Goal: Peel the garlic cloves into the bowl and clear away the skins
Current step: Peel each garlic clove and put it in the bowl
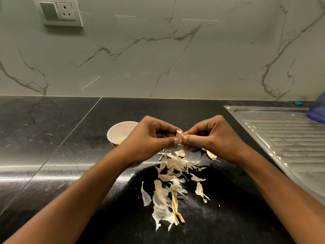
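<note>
In the centre of the frame, the left hand (149, 138) and the right hand (209, 136) both pinch one garlic clove (179, 135) between thumb and fingertips, above the black countertop (52, 138). The clove is partly covered with dry skin. The white bowl (119, 132) stands just left of the left hand, partly hidden by it. A pile of loose skins (173, 182) lies below the hands, toward the lower centre.

The clove is small and probably slippery once bare, so it could slip from the fingertips and fall among the skins instead of the bowl. The skins look very light; a fast arm movement may scatter them toward the steel drainboard (281, 138) at the right.
</note>
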Available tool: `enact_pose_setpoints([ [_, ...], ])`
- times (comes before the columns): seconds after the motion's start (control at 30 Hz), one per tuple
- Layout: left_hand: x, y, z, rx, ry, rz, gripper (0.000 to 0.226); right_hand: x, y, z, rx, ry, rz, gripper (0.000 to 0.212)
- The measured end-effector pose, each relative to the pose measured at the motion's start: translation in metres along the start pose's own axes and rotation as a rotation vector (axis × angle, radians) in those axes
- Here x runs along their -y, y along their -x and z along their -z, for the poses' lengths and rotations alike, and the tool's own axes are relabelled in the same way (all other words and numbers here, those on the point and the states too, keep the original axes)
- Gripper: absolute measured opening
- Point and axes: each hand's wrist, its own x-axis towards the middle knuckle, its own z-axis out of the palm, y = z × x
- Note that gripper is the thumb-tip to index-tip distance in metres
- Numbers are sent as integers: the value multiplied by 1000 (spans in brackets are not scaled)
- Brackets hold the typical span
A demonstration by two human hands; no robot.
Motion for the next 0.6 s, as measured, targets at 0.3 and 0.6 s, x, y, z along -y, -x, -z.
enact_pose_setpoints([
  [0.3, 0, 1, -6, 22, -56, -29, 23, -4, 2, -7, -36, -64, -61, 6],
  [0.6, 0, 1, 1, 116, -102, -9, 23, -3, 3, 0, 96, -102, -124, 14],
])
